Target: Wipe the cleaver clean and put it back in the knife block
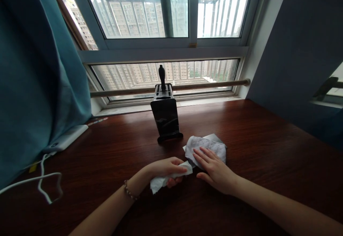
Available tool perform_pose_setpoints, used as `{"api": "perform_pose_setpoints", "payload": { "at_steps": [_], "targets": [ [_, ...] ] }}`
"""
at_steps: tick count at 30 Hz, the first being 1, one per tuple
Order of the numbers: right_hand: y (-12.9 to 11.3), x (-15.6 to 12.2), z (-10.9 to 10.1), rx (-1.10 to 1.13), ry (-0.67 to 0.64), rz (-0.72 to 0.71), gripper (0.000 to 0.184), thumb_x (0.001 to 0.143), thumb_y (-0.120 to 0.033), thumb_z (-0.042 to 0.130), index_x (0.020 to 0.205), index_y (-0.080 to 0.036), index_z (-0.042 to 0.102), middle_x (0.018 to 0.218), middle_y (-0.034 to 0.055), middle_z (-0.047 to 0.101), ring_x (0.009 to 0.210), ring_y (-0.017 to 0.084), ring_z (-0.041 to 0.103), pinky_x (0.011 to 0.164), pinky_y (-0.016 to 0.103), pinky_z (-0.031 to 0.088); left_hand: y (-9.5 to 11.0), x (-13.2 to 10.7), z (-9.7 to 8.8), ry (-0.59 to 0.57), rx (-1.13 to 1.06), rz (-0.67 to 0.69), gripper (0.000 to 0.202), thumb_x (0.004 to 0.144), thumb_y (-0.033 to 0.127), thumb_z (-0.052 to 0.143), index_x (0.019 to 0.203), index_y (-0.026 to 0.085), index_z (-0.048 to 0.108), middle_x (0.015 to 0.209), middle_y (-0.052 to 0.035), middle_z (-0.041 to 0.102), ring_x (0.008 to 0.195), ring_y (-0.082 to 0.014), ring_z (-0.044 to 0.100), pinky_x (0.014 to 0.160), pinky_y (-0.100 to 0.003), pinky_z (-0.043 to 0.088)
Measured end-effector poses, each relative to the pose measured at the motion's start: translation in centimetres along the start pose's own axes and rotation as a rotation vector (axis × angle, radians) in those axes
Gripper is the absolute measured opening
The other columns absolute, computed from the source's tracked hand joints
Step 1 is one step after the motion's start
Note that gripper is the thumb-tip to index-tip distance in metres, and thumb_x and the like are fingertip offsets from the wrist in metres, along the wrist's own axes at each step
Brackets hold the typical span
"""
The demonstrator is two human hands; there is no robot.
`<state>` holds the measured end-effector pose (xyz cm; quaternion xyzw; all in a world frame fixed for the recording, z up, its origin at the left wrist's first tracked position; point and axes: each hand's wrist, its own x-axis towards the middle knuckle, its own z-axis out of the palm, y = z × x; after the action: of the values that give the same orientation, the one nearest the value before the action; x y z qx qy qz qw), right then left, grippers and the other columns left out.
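Note:
My left hand (167,168) is closed around a crumpled white tissue (158,183), whose ends stick out on both sides of the fist. Whether something lies inside the tissue, I cannot tell. Just right of it, my right hand (215,170) rests flat, fingers stretched out, on a folded white cloth (195,145). From under the cloth's far edge pokes the corner of a flat pale grey piece (213,137); most of it is covered, so its kind is unclear. Beyond both hands stands a black knife block (165,116) with one black handle (162,76) upright in its top.
Everything stands on a dark reddish wooden table (120,139). At the left lie a white power strip (66,139) and its white cable (43,175), beside a blue curtain (64,68). A rail (209,85) runs along the window behind the block. A wall (289,64) bounds the right.

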<state>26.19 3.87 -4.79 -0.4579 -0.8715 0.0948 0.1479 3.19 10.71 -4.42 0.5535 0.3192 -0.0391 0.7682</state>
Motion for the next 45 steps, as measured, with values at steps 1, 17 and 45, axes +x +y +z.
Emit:
{"api": "perform_pose_setpoints", "payload": {
  "at_steps": [1, 17, 45],
  "targets": [
    [0.1, 0.0, 0.3, -0.019, 0.02, 0.043, 0.063, 0.085, -0.054, 0.033, 0.138, -0.018, 0.029, 0.144, 0.0066, 0.027, 0.133, 0.028, 0.02, 0.108, 0.048, 0.022, 0.0, 0.0, -0.1, -0.006, -0.004, -0.005, 0.03, 0.076, 0.044, 0.06, 0.082, 0.016, 0.05, 0.056, 0.0024, 0.052, 0.036, -0.0062, 0.043, 0.033, -0.016, 0.033],
    [2.5, 0.6, 0.8, -0.345, 0.148, 0.526, 0.083, 0.082, -0.061, 0.028, 0.119, 0.01, 0.048, 0.127, 0.0309, 0.042, 0.125, 0.038, 0.032, 0.104, 0.049, 0.027, 0.3, 0.0, -0.5, -0.07, -0.055, -0.023, 0.031, 0.076, 0.042, 0.06, 0.088, 0.013, 0.056, 0.056, 0.0009, 0.053, 0.036, -0.0075, 0.046, 0.034, -0.018, 0.035],
    [3.0, 0.6, 0.4, -0.493, 0.153, 0.469, 0.075, 0.083, -0.06, 0.025, 0.116, 0.001, 0.053, 0.114, 0.0242, 0.055, 0.11, 0.029, 0.047, 0.09, 0.038, 0.041, 0.3, 0.0, -0.5, -0.075, -0.065, -0.027, 0.029, 0.077, 0.04, 0.061, 0.088, 0.014, 0.056, 0.056, 0.0008, 0.054, 0.036, -0.0074, 0.045, 0.033, -0.017, 0.035]
  ]
}}
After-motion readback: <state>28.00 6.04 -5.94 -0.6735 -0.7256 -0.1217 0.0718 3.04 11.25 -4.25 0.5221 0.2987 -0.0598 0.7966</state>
